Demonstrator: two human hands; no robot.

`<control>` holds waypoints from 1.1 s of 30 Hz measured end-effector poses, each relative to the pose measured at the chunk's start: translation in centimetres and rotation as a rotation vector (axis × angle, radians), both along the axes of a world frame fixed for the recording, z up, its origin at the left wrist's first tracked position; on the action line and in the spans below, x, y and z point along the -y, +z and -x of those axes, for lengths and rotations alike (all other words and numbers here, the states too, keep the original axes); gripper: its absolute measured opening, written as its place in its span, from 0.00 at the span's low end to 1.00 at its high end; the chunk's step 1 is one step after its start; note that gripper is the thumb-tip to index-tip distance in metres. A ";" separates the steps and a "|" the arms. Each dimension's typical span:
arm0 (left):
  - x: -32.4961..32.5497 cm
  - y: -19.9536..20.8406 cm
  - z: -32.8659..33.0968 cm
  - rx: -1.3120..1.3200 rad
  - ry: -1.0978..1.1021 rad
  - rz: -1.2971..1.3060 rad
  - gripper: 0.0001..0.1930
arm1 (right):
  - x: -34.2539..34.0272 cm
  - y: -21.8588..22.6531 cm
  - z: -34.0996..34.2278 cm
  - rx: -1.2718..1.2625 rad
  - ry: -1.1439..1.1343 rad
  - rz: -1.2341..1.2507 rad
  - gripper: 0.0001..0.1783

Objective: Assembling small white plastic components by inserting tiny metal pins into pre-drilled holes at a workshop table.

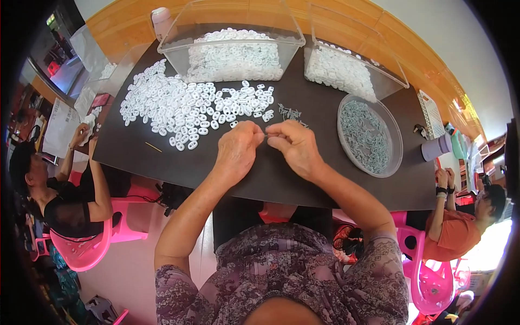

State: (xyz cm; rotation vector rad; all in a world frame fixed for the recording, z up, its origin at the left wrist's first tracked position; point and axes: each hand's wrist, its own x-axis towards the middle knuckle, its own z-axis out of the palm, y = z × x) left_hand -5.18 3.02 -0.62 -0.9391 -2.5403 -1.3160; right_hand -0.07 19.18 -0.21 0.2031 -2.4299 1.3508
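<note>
My left hand point(238, 149) and my right hand point(297, 146) meet fingertip to fingertip above the dark tabletop, both closed in a pinch. Whatever they hold between them is too small and too covered by the fingers to make out. Just beyond my left hand spreads a loose pile of white oval plastic pieces point(168, 100), each with two holes. Past my right fingertips lies a little heap of grey screws point(290, 112). Many more such screws point(365, 135) fill a round clear tub point(397, 155) to the right.
Two clear bins, one at the back point(233, 50) and one at back right point(392, 76), hold white pieces. A thin yellowish stick point(154, 147) lies at left. A lilac cup point(436, 147) stands at the right edge, a pale bottle point(161, 23) at back left. People sit on both sides.
</note>
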 end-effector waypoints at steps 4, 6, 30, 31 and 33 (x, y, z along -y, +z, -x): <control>0.1 -0.2 -0.3 0.465 -0.076 -0.193 0.09 | 0.8 -0.3 -0.5 -0.133 0.013 -0.048 0.06; 0.0 -0.3 -0.7 0.462 -0.069 -0.196 0.10 | 0.8 0.3 -1.1 -0.172 0.008 -0.112 0.06; -2.9 -1.5 5.1 -0.459 -0.086 0.279 0.07 | -1.8 -1.0 -2.5 -0.024 -0.166 0.047 0.02; -3.0 -1.5 5.2 -0.460 -0.086 0.281 0.07 | -1.7 -1.0 -2.4 -0.018 -0.165 0.064 0.02; -3.2 -1.7 5.4 -0.487 -0.084 0.285 0.06 | -1.5 -1.0 -2.3 -0.035 -0.167 0.092 0.01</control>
